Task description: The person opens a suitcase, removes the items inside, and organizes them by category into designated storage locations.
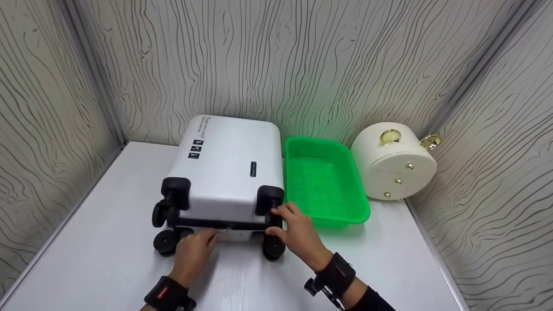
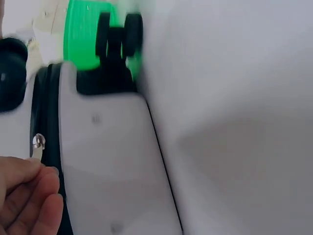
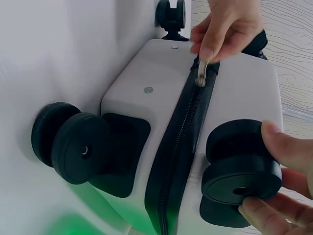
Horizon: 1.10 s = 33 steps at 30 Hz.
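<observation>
A white suitcase (image 1: 233, 181) lies flat on the table, its wheeled end towards me. My left hand (image 1: 193, 252) pinches the metal zipper pull (image 2: 38, 147) between thumb and fingers. In the right wrist view, the black zipper (image 3: 176, 142) runs along the end of the case, between the pairs of wheels. My right hand (image 1: 300, 233) grips the upper right wheel (image 3: 242, 176), thumb on one side and fingers on the other. The lower right wheel (image 1: 273, 248) stands just beneath it, untouched.
A green plastic basket (image 1: 367, 211) stands right of the suitcase. Beyond it, a cream rounded case (image 1: 371, 151) with gold fittings leans near the right wall. Wood-patterned panels (image 1: 259, 56) enclose the white table (image 1: 103, 224) at the back and sides.
</observation>
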{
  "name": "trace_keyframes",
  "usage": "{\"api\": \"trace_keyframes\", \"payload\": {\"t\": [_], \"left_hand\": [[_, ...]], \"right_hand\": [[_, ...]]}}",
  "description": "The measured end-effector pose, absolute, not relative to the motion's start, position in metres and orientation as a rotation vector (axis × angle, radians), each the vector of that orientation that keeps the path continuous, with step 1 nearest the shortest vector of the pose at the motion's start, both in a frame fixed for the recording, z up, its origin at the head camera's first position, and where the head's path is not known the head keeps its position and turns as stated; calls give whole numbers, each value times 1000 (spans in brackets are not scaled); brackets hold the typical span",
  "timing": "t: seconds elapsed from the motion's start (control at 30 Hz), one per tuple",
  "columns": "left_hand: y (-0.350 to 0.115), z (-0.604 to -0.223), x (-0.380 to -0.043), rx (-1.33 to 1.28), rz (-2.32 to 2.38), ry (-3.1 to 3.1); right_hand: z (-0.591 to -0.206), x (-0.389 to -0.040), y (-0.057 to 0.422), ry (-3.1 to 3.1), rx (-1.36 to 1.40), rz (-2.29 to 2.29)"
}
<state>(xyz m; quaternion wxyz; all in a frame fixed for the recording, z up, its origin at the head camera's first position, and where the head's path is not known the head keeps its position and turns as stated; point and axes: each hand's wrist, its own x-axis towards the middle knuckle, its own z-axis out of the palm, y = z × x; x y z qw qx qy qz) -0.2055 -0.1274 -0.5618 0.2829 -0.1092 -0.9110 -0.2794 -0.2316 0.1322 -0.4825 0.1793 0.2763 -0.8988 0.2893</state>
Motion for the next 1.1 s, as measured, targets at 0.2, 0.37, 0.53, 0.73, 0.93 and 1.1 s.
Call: {"api": "trace_keyframes", "payload": {"t": [0.2,0.37,0.53,0.73,0.93,1.1], "left_hand": [[-172,-555,-201,-228,-662,-2418],[-206,-548,-197,-135,-666,-2474],[-229,-545,-196,10,-768,-2532],[-251,-540,-206,-14,-778,-2555],[-277,-538,-210,-15,-730,-2546],[-288,-538,-218,-19,-736,-2673]], "right_hand": [[-478,-231,136,-2563,759,833],[-476,-231,136,-2558,748,819],[-475,-232,137,-2559,744,796],[-471,-232,133,-2574,744,798],[-470,-231,128,-2592,754,784],[-472,-230,128,-2602,748,732]]}}
